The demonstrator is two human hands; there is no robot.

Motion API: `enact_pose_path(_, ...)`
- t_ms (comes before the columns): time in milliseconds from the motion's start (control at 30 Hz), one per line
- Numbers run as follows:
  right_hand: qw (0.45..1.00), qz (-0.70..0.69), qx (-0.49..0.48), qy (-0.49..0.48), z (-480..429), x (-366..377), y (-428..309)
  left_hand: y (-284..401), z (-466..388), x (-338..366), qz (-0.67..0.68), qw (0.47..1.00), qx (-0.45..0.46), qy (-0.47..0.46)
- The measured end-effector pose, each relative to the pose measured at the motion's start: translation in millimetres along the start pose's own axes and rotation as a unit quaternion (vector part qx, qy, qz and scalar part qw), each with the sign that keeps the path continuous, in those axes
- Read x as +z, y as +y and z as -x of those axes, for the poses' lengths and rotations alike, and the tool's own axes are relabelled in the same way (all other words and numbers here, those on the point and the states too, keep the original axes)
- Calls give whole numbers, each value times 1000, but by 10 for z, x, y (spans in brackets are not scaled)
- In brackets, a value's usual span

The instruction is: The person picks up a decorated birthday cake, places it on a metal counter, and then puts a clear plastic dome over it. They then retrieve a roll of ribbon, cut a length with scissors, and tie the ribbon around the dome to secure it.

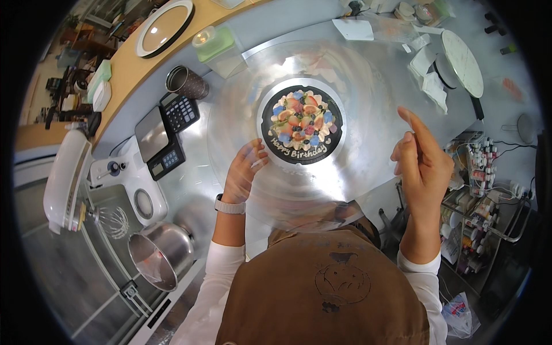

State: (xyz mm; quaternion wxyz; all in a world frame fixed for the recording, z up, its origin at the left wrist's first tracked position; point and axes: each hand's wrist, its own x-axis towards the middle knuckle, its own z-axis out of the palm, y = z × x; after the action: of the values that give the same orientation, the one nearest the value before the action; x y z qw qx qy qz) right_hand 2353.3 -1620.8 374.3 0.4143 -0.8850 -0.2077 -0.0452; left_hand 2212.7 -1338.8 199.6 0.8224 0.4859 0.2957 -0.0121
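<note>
A round cake [304, 118] topped with strawberries, figs, blueberries and blue flowers sits on a black cake board [278, 151] with piped birthday lettering. Around it, a wide clear plastic cylinder [233, 108] appears to stand, its wall full of reflections. My left hand [243, 170], blurred and wearing a watch, is at the cylinder's left front; the reflections hide whether it grips the wall. On the right, my right hand [420, 159] is raised beside the clear wall. Its index finger and thumb are apart, with nothing visible between them.
At left are a calculator [183, 113], a digital scale [161, 153], a patterned cup [194, 84], a stand mixer [69, 181] and a steel bowl [179, 246]. White paper towels [433, 88] and a marble-look round board [463, 64] lie right. A bottle-filled cart [478, 215] stands lower right.
</note>
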Motion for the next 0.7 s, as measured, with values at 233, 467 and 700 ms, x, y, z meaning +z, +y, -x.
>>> enact_pose_path(233,998,30,49,4,-226,280,277,32,-555,-108,-45,998,-42,-10)
enact_pose_path(467,995,17,94,26,-326,535,415,-23,-955,-209,-49,997,-57,-33)
enact_pose_path(700,994,38,101,25,-349,676,455,-40,-1112,-255,-47,995,-86,-20)
